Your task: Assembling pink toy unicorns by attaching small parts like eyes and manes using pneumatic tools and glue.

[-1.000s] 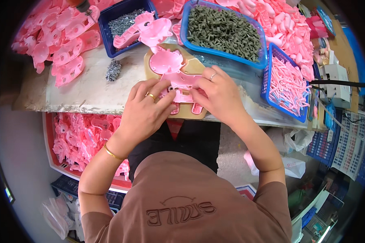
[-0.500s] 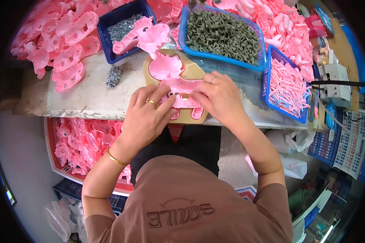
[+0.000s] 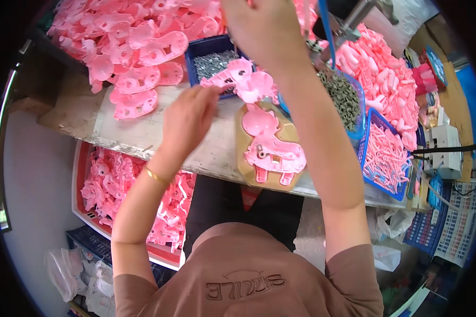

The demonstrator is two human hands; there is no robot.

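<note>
A pink animal-shaped plastic shell half [image 3: 283, 155] lies in a tan holding block [image 3: 244, 171] near the table's front edge, with a small round metal-looking part in it. Left of the block, my left hand [image 3: 190, 116] is closed, its fingertips at the end of another pink shell half [image 3: 240, 72]. That one rests across the corner of a dark blue bin [image 3: 192, 48] of small metal screws. My right hand [image 3: 264, 31] reaches far forward at the top edge, above the bins. Its fingers are mostly cut off, so what it holds cannot be seen.
Pink shell halves [image 3: 137, 37] are heaped at the far left. My right arm partly covers a blue tub of dark green parts [image 3: 344, 100]. A basket of pink sticks [image 3: 383, 158] stands right, below a metal fixture [image 3: 354, 24]. A red crate [image 3: 79, 190] sits below.
Both hands have left the shell in the block. My left hand has gone to the shell on the screw bin; my right has reached up and forward. The whole view has shifted.
</note>
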